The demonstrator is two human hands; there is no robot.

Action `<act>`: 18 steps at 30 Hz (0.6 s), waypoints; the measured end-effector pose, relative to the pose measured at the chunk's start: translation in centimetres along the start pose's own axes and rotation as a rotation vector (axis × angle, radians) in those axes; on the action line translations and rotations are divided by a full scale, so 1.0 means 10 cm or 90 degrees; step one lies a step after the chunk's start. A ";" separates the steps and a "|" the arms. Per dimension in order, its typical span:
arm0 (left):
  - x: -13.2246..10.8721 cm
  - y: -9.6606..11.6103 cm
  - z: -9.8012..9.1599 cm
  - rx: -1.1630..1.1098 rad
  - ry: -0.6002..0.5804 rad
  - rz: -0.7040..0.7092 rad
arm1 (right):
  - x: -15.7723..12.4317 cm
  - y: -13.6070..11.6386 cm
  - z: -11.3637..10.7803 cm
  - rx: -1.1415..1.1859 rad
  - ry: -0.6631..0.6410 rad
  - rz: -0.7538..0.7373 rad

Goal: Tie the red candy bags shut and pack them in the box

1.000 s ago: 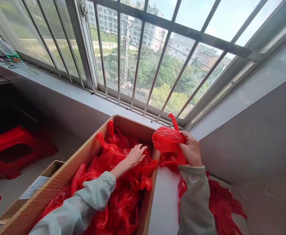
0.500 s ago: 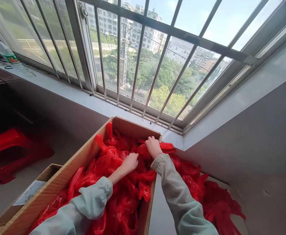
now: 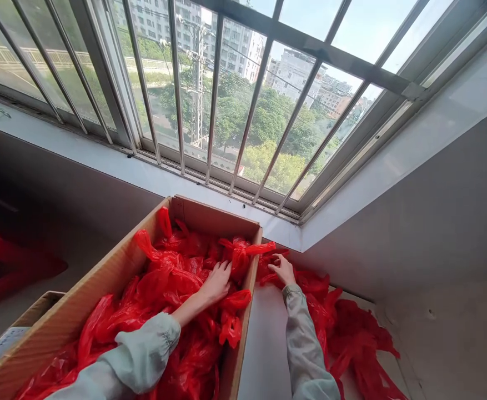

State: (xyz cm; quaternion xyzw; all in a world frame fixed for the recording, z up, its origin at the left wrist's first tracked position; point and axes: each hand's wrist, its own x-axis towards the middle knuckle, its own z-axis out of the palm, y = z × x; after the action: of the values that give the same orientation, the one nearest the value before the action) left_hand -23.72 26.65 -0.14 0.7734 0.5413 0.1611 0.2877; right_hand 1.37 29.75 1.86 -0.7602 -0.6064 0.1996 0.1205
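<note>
A long cardboard box (image 3: 97,266) is filled with tied red plastic bags (image 3: 172,280). My left hand (image 3: 217,282) rests among them near the far right corner, fingers stretched over the bags and holding nothing I can see. Beside the fingers, a knotted red plastic bag (image 3: 243,253) lies with one end over the box's right edge. Outside that edge, my right hand (image 3: 284,270) is at another red bag (image 3: 268,266), its thumb and fingers apart. The contact between those fingertips and the bag is hard to make out.
More red bags (image 3: 320,294) lie along the wall at the right, with a heap (image 3: 360,339) farther down. A barred window (image 3: 226,111) and white sill (image 3: 143,178) stand beyond the box. To the left are a smaller carton (image 3: 22,328) and a blurred red stool (image 3: 14,266).
My right hand has left the knotted bag at the box's far right corner and moved right, outside the box. My left hand's fingers have straightened. The view has shifted right.
</note>
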 end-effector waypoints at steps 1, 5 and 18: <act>-0.01 0.02 0.00 -0.010 0.007 -0.002 | 0.00 -0.01 0.17 0.006 -0.007 0.013; -0.04 0.15 -0.06 -0.042 0.048 -0.010 | -0.02 -0.21 0.65 0.006 -0.027 0.066; -0.17 0.40 -0.05 -0.045 -0.035 -0.085 | -0.72 -0.36 -0.65 -0.132 0.179 0.109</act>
State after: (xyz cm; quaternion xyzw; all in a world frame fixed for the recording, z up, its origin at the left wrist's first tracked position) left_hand -21.68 24.25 2.82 0.7290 0.5777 0.1395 0.3396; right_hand -0.16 24.03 10.33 -0.8380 -0.5336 0.0373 0.1080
